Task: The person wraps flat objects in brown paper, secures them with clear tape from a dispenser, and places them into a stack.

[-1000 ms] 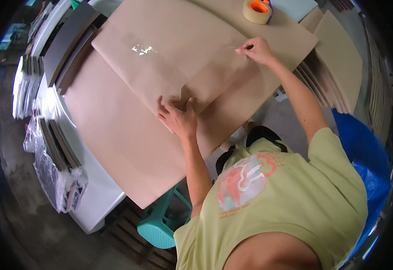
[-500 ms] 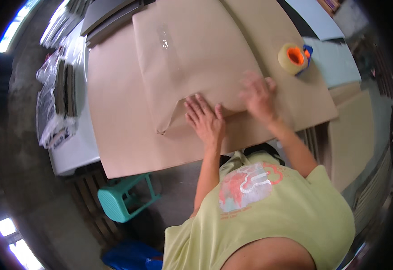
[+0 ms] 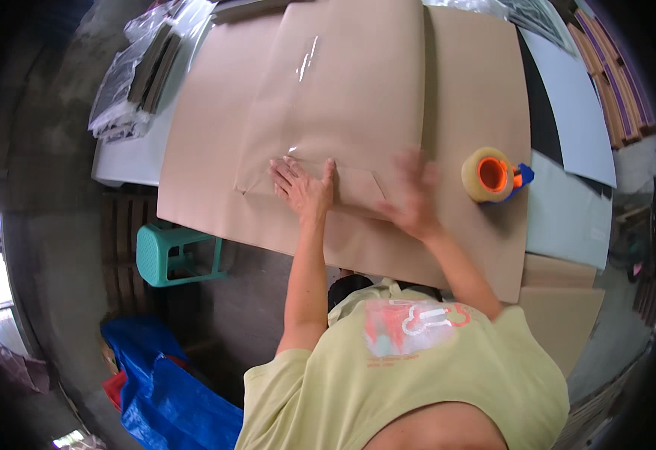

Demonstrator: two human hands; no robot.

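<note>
Lying across the middle of a large brown sheet (image 3: 200,157), the paper parcel (image 3: 358,82) has its near end, the one toward the person, folded inward, with a flap (image 3: 356,185) showing between the hands. The left hand (image 3: 303,189) rests palm down on this folded end, unclenched, its fingers spread and its thumb set apart, pressing on the paper without gripping it. The right hand (image 3: 416,199) is blurred, over the right corner of the same end; it looks open, thumb away from the fingers, though I cannot tell whether it touches the paper. A shiny strip of clear tape (image 3: 307,58) runs along the top of the parcel toward the left hand

To the right of the parcel, on the brown sheet, sits a tape roll (image 3: 472,174) with an orange core and a blue part on its right side. Pale blue panels (image 3: 572,112) lie beyond the sheet's right edge, with brown boards (image 3: 561,315) lower down. At the left, some panels (image 3: 148,67) in clear plastic rest on a white counter (image 3: 121,161). Below the sheet's left part stands a green stool (image 3: 155,255), and nearer the lower edge a blue tarp (image 3: 170,390) lies in folds. The person wears a pale green shirt (image 3: 448,382) with a print on it
</note>
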